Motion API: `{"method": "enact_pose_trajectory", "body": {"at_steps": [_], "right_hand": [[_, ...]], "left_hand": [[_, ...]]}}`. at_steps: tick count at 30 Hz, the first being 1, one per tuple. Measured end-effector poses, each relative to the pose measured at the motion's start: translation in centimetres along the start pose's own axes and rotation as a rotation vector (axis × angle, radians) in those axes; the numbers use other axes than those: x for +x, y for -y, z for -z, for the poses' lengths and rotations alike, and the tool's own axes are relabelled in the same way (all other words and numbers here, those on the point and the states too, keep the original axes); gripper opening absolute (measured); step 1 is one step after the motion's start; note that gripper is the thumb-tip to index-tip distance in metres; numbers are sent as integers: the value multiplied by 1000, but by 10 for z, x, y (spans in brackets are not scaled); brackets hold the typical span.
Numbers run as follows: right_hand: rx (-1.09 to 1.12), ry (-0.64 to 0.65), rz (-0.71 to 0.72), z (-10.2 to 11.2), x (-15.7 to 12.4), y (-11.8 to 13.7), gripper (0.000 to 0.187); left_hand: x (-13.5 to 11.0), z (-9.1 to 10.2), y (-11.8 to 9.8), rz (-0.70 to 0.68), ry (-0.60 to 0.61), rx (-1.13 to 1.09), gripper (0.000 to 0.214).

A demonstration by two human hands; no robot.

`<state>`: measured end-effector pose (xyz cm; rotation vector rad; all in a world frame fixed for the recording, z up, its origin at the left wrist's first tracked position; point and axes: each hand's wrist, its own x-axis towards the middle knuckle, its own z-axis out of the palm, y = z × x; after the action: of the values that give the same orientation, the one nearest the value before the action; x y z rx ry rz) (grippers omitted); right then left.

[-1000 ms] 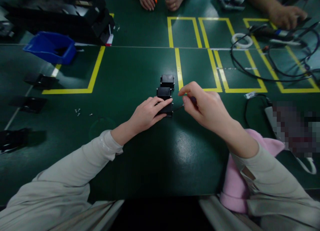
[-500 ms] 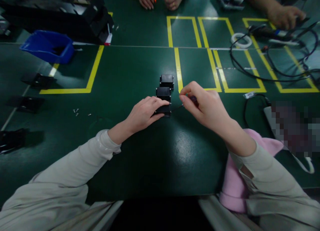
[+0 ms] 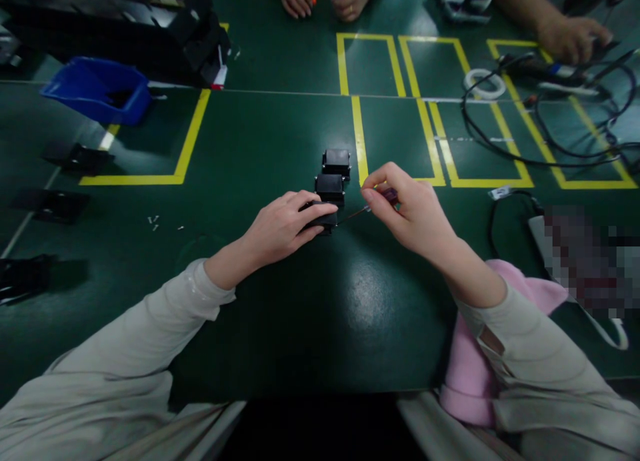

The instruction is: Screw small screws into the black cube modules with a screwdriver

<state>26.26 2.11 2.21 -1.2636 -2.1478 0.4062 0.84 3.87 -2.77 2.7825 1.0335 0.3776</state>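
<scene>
My left hand (image 3: 283,229) grips the nearest of three small black box-shaped parts (image 3: 325,219), fingers over its top and thumb along the near side. Two similar black parts, a middle one (image 3: 329,187) and a far one (image 3: 337,161), sit in a row just beyond it. In my right hand (image 3: 407,204) is a screwdriver (image 3: 356,214), pinched at its dark handle, which the fingers mostly cover. Its thin shaft slants left and down, with the tip at the right side of the held part. Whether the tip sits in a screw is too small to tell.
Several small screws (image 3: 154,221) lie on the green table to the left. A blue bin (image 3: 97,91) and black parts (image 3: 53,206) stand farther left. Cables (image 3: 530,158) and a white ring (image 3: 484,84) are at right. Other people's hands (image 3: 350,0) are across the table.
My left hand and the held black part have shifted slightly left, and the part looks turned a little. More of the screwdriver's shaft shows now. My right hand has barely moved.
</scene>
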Motion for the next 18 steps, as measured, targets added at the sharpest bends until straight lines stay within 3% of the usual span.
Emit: {"method": "enact_pose_trajectory", "body": {"at_steps": [4,9,18], "right_hand": [[20,-30,27,-3,1,-3,12],[71,-71,66,-6,3,-5,7],[149,-58,50,-6,6,-2,10]], "left_hand": [[1,0,-1,8,23,37,41],[4,-3,1,-14,25,-77,41],[6,-11,-2,-17,-61,-118,36]]}}
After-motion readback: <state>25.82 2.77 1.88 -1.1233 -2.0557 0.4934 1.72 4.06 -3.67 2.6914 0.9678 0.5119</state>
